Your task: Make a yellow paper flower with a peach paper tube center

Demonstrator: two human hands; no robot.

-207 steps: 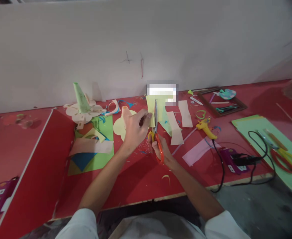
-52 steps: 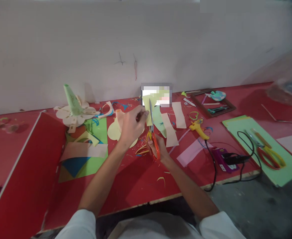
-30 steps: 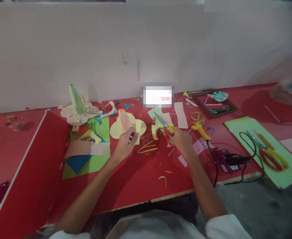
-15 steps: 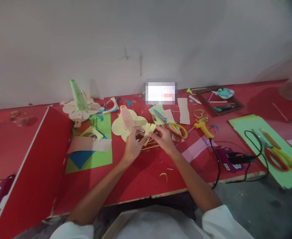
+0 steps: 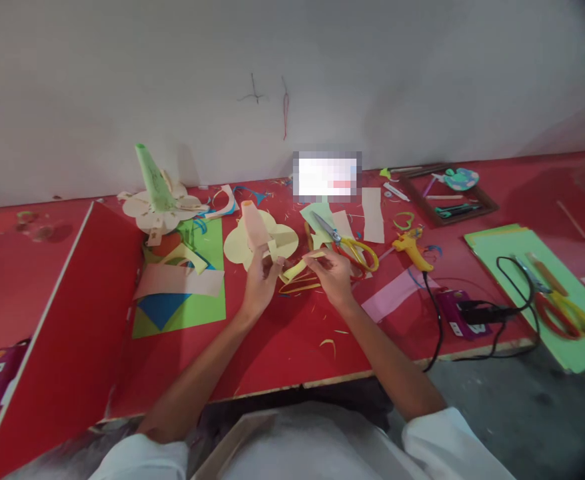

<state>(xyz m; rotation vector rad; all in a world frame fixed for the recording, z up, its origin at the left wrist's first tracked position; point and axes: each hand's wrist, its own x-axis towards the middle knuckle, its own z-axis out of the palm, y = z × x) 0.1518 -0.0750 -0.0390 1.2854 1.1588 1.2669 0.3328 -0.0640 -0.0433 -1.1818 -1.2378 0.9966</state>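
- Strip of pale-yellow paper (image 5: 272, 249) pinched in my L hand (image 5: 259, 285), by flower-shaped yellow paper base (image 5: 236, 244).
- R hand (image 5: 336, 277) pinches curled pale-yellow paper piece (image 5: 295, 270), nr red-and-yellow-handled metal scissors (image 5: 340, 239).
- I'd grip edges lightly, w/o creasing.

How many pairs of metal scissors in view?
2. One red-and-yellow-handled pair lies on loose paper pieces just beyond the right hand; another red-and-yellow-handled pair lies on the light-green paper stack, far right. More may be hidden under paper.
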